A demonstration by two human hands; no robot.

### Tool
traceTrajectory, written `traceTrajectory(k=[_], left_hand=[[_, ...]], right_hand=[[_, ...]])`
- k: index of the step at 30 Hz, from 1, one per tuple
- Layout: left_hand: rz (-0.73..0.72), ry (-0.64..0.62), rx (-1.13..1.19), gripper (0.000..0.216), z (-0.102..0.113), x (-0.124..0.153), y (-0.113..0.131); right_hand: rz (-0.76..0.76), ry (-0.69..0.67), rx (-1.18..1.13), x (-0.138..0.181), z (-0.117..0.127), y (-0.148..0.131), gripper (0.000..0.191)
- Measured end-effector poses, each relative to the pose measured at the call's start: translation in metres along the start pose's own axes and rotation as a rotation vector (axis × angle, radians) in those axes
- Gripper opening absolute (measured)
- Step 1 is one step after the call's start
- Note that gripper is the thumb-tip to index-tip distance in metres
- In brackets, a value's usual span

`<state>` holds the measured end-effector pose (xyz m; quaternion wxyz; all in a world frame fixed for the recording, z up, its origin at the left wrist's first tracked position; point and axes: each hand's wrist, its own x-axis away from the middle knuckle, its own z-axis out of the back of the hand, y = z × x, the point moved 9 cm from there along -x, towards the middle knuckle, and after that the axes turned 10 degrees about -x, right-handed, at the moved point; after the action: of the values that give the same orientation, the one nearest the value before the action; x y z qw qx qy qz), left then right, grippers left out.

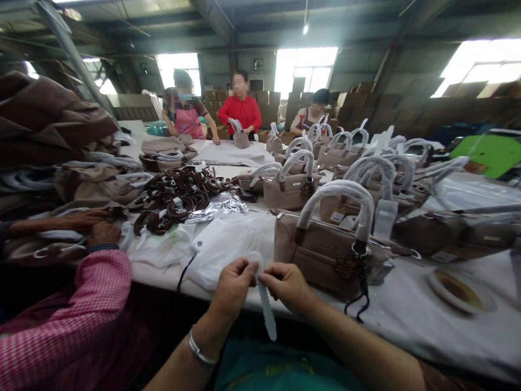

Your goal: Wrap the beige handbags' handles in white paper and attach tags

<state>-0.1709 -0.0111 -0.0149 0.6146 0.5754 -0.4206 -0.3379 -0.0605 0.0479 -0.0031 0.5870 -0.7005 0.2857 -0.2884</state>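
Observation:
A thin, whitish strip [266,312] with a notched edge and a rounded lower end hangs between my hands at the table's front edge. My left hand [235,285] pinches its upper part between thumb and fingers. From the other side, my right hand [288,285] has its thumb and fingertips closed on the same part. Just beyond my right hand stands a taupe handbag [311,247] with wrapped handles and a dark tassel charm. White plastic bags [232,239] lie behind my left hand.
Brown straps [183,193] are heaped at centre left. Several more wrapped-handle handbags [285,190] fill the table's right side, with a tape roll [458,290] nearer me. A co-worker's checked sleeve [93,293] reaches in from the left. Three people work across the table.

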Motion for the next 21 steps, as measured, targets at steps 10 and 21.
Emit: traceTrajectory(k=[10, 21], left_hand=[[0.165, -0.135, 0.342, 0.034, -0.027, 0.011, -0.014], [0.161, -0.190, 0.330, 0.031, -0.030, 0.016, -0.017]], right_hand=[[-0.202, -0.101, -0.393, 0.012, -0.012, 0.016, 0.037], [-0.244, -0.105, -0.475, 0.014, -0.009, 0.021, 0.040]])
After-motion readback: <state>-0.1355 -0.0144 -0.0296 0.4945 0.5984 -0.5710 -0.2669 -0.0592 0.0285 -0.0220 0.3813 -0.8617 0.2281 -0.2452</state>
